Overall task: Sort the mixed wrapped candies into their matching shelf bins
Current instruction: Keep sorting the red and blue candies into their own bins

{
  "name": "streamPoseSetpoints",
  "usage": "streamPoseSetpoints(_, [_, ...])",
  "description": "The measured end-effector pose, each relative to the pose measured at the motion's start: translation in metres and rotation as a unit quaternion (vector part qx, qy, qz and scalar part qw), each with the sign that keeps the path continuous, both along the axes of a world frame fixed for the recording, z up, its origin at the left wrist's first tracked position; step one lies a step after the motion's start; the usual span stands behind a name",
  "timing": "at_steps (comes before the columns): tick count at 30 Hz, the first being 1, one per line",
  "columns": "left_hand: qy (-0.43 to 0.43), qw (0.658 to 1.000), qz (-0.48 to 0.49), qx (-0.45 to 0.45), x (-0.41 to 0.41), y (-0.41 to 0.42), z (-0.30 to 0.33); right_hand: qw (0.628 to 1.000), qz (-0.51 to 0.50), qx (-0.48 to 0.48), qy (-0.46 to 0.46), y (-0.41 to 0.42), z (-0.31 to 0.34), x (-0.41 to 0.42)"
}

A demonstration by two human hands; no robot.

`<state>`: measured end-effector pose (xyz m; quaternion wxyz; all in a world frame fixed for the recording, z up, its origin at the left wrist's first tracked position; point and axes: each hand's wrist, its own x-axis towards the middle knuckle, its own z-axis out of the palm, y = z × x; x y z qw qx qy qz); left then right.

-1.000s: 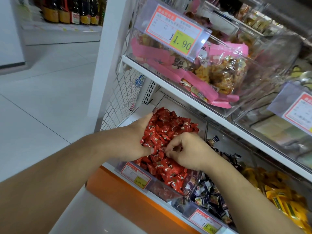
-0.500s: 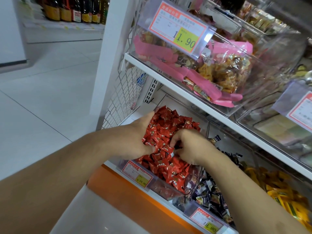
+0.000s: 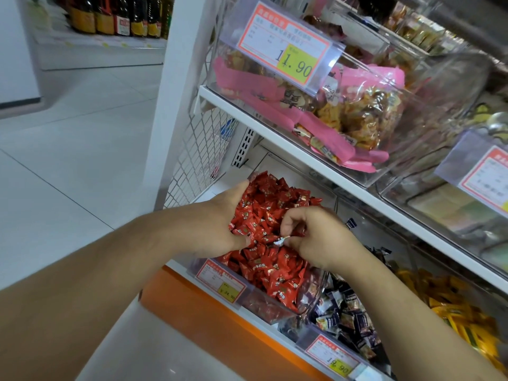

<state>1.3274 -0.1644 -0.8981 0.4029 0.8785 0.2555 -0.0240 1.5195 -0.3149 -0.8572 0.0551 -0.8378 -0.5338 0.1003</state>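
A clear bin (image 3: 275, 309) on the lower shelf is heaped with red wrapped candies (image 3: 272, 215). My left hand (image 3: 220, 224) lies on the left side of the heap, fingers spread over the candies and thumb pressed into them. My right hand (image 3: 316, 237) is over the middle of the heap and pinches a small candy with a silvery-white wrapper end (image 3: 281, 241) between thumb and fingers. To the right, a second bin holds dark wrapped candies (image 3: 346, 317), and a third holds yellow wrapped candies (image 3: 450, 306).
The upper shelf (image 3: 275, 127) juts out over the bins and carries a clear bin of pink-bagged snacks (image 3: 351, 111) with a price tag (image 3: 286, 48). A wire mesh panel (image 3: 198, 155) and a white post (image 3: 176, 86) stand at left. An orange base (image 3: 209, 312) runs under the shelf.
My right hand has lifted slightly out of the red heap, and a silvery-wrapped candy now shows in its pinch. My left hand has stayed on the heap.
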Motion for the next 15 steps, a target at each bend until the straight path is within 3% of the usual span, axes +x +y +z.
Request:
streamPoseSetpoints(5, [-0.039,0.999,-0.013,-0.021,0.002,0.002,-0.004,0.989,-0.042,0.131,0.044,-0.032,0.018,-0.009])
streamPoseSetpoints(8, [-0.043,0.999,-0.006,-0.019,0.002,0.002,-0.003,0.974,-0.094,0.203,0.016,-0.067,0.024,-0.010])
streamPoseSetpoints(12, [-0.031,0.999,-0.006,-0.015,0.001,-0.002,0.001,0.972,-0.147,0.159,-0.088,-0.099,0.021,-0.010])
streamPoseSetpoints(15, [-0.021,1.000,-0.001,-0.018,0.001,-0.004,0.006,0.981,-0.105,0.147,-0.071,-0.090,0.024,-0.017])
